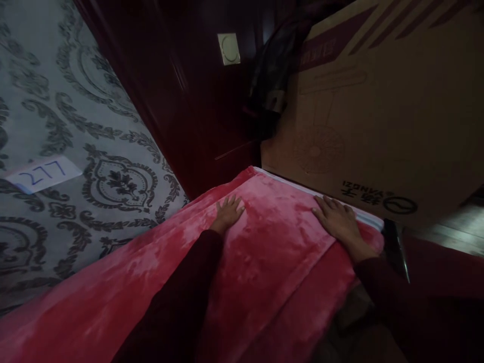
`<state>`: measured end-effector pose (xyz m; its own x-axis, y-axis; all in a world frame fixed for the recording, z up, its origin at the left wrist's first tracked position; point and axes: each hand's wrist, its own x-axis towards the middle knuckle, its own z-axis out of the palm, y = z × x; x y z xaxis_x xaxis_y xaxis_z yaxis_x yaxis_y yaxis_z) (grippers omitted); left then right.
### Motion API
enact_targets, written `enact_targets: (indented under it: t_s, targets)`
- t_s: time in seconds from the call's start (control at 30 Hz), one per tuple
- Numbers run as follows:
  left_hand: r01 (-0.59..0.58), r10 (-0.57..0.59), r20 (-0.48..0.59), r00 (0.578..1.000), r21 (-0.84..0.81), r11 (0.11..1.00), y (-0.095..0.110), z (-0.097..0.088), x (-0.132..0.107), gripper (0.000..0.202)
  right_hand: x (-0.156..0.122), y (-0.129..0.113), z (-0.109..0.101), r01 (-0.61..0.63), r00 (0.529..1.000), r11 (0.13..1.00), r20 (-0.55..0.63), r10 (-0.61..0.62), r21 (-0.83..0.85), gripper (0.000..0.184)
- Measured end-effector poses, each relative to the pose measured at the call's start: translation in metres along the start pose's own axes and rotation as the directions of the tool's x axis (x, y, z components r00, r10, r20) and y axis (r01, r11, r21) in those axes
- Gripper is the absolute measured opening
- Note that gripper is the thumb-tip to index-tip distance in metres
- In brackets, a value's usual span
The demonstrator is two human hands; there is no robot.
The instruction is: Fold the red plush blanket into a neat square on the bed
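A red and pink plush cover (260, 252) lies spread beneath both of my hands, with a fold line running along its right side. Palm down on its left part rests my left hand (228, 213), fingers spread, holding nothing. My right hand (340, 219) presses flat near the far right edge, its fingers stretched toward a pale border strip (368, 218). Both hands touch the plush surface. What lies under the cover is hidden.
Grey patterned wallpaper (117, 176) covers the left wall, with a paper marked 277 (45, 174). Ahead stand dark red wood panelling (189, 91) with a square switch plate (229, 49), a dark hanging cloth (274, 70) and a large cardboard box (408, 116).
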<state>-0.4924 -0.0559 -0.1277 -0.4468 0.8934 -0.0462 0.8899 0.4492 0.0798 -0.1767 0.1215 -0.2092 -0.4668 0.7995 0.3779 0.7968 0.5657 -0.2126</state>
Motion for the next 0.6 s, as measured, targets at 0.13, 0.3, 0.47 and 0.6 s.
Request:
enact_targets:
  t_s: [0.13, 0.3, 0.47, 0.6]
  targets:
    - [0.148, -0.148, -0.044, 0.988, 0.000, 0.989, 0.002, -0.002, 0.026, 0.063, -0.001, -0.001, -0.001, -0.011, 0.995, 0.999, -0.102, 0.015, 0.033, 0.058]
    - [0.150, -0.151, -0.165, 0.975, -0.018, 0.989, 0.018, -0.010, 0.049, 0.055, -0.002, 0.001, -0.008, -0.127, 0.970, 0.978, -0.187, 0.158, 0.169, 0.057]
    - [0.167, -0.168, -0.205, 0.964, -0.020, 0.986, 0.027, -0.017, 0.075, 0.044, 0.001, 0.007, -0.013, -0.180, 0.953, 0.919, -0.170, 0.251, 0.350, 0.054]
    - [0.244, -0.245, -0.220, 0.944, -0.032, 0.969, 0.027, -0.016, 0.097, 0.039, 0.006, 0.014, -0.009, -0.185, 0.944, 0.899, -0.182, 0.275, 0.398, 0.055]
